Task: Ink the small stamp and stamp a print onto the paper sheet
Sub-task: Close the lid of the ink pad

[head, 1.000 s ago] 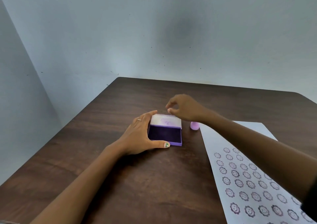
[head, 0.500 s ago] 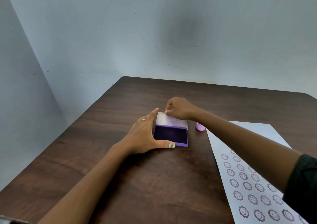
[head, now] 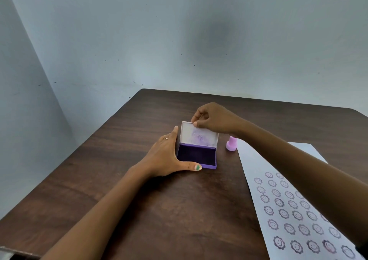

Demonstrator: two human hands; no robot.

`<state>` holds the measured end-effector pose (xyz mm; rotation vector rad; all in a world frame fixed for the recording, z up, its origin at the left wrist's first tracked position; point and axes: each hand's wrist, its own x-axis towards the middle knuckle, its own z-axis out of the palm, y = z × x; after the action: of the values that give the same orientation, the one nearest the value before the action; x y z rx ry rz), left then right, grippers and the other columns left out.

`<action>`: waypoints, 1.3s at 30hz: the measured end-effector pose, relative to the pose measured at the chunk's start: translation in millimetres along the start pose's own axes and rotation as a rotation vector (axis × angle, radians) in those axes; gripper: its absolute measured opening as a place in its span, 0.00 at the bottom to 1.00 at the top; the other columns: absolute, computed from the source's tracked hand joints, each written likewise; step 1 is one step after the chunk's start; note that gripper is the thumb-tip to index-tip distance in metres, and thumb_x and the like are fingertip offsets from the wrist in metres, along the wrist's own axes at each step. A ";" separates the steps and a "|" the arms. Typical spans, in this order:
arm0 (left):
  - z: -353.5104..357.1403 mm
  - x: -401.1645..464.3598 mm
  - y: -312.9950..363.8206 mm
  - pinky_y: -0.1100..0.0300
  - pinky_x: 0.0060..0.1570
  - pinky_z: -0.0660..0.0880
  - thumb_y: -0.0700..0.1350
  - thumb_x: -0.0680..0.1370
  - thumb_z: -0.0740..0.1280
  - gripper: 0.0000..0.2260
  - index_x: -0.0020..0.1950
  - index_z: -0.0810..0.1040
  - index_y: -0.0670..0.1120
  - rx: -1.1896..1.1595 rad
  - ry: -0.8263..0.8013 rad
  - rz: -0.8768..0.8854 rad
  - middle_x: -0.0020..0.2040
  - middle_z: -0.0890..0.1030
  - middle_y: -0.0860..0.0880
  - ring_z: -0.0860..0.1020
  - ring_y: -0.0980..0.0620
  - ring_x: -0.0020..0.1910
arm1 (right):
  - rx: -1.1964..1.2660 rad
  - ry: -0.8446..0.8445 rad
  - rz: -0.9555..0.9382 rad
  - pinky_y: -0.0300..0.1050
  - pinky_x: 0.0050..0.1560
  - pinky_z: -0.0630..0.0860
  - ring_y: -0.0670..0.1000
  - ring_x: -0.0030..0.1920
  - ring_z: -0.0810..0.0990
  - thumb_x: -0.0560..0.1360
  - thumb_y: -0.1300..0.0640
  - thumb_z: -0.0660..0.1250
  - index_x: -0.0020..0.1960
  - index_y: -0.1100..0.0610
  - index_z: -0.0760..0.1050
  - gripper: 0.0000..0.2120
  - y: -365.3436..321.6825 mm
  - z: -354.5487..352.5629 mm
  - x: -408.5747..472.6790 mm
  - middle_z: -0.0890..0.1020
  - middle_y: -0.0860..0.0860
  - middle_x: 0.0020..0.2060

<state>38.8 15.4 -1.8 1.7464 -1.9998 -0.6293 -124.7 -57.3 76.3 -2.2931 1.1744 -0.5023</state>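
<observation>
A purple ink pad lies open mid-table, its dark pad showing and its clear lid standing nearly upright. My left hand cups the pad's left side, thumb along the front edge. My right hand pinches the lid's top edge between thumb and fingers. The small pink stamp stands upright just right of the pad, untouched. The white paper sheet lies to the right, with several rows of purple flower-face prints on it; my right forearm crosses over it.
The dark wooden table ends at pale walls behind and to the left. Its far left corner is near the pad. A grey object edge shows at the bottom left.
My right hand has taken hold of the lid's top edge and raised the lid more upright. My left hand has stayed on the pad. The camera view has shifted slightly.
</observation>
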 end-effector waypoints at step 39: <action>-19.2 -4.0 -11.2 0.66 0.59 0.62 0.57 0.65 0.76 0.34 0.69 0.67 0.56 -0.099 -0.074 0.100 0.66 0.70 0.59 0.67 0.62 0.62 | -0.211 0.219 -0.132 0.39 0.58 0.68 0.46 0.57 0.73 0.72 0.52 0.68 0.58 0.52 0.75 0.15 20.8 43.1 -86.6 0.79 0.49 0.58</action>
<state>59.4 16.8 7.2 1.5768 -2.0539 -0.7566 -163.1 15.6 21.5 -2.5605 1.2339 -0.7254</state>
